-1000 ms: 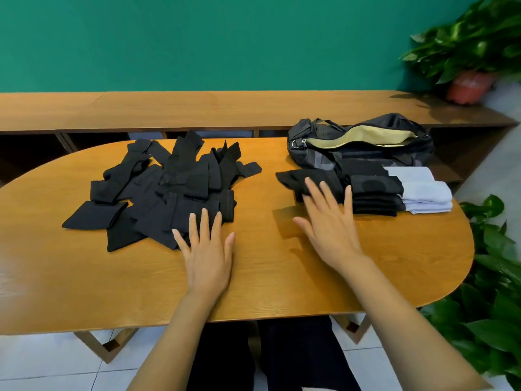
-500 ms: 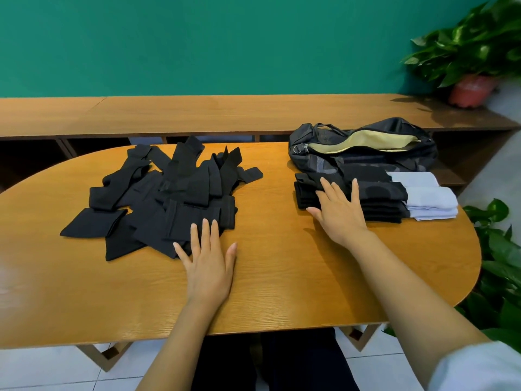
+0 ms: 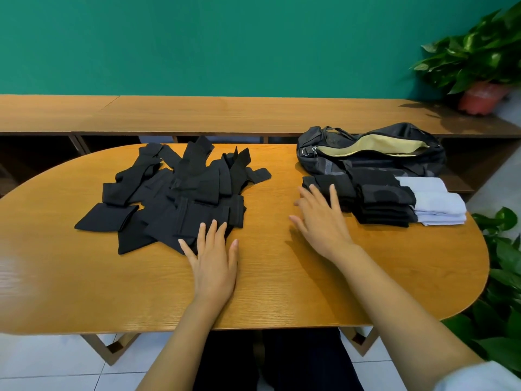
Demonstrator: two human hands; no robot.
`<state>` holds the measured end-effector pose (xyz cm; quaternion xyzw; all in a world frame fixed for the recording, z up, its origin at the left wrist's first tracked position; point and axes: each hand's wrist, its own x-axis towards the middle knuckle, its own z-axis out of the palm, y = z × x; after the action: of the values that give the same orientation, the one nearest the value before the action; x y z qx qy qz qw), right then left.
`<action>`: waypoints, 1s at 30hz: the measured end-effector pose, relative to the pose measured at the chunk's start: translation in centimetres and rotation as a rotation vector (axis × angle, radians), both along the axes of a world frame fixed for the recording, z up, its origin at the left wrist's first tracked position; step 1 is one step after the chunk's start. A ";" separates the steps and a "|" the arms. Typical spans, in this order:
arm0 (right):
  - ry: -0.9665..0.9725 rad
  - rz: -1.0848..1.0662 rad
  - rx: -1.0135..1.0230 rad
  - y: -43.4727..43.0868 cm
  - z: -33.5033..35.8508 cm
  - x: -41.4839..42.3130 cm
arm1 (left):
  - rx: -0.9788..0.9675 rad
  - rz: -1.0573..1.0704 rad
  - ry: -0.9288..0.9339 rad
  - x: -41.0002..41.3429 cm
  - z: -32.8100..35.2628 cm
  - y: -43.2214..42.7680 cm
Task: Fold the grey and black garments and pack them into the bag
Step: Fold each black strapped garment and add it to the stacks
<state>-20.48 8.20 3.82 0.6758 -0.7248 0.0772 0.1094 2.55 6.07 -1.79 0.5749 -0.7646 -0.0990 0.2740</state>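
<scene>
The left hand (image 3: 214, 268) is laid flat on the surface (image 3: 282, 292), fingers straight, nothing held. Loose black garments (image 3: 180, 193) are heaped at its fingertips. The right hand (image 3: 324, 221) is spread open and empty. Folded garments (image 3: 383, 198) are stacked just beyond it, with the bag (image 3: 372, 146) behind them.

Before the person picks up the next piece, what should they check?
1. Bag open: ok, the bag gapes, pale lining showing.
2. Hands free: ok, left hand and right hand are open, gripping nothing.
3. Loose black pile in reach: ok, left hand touches its near edge.
4. Folded black stack tidy: ok.
5. Everything folded: not ok, the pile is unfolded.
6. Room inside the bag: cannot tell.
</scene>
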 end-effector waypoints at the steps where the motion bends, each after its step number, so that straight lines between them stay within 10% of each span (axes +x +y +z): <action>1: -0.014 0.033 0.004 0.0 -0.1 1.1 | -0.026 0.001 0.029 0.3 0.1 0.1; 11: -0.159 0.469 0.099 -1.3 -2.6 11.8 | -0.009 0.133 -0.069 6.1 -0.7 -2.0; 30: -0.113 0.401 -0.159 4.3 -4.7 6.6 | 0.017 0.126 0.045 6.1 -0.7 -1.7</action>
<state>-13.93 12.54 -0.93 0.7902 -0.5727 0.1919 0.1039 8.65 4.35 -2.51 0.6218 -0.7196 -0.1012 0.2920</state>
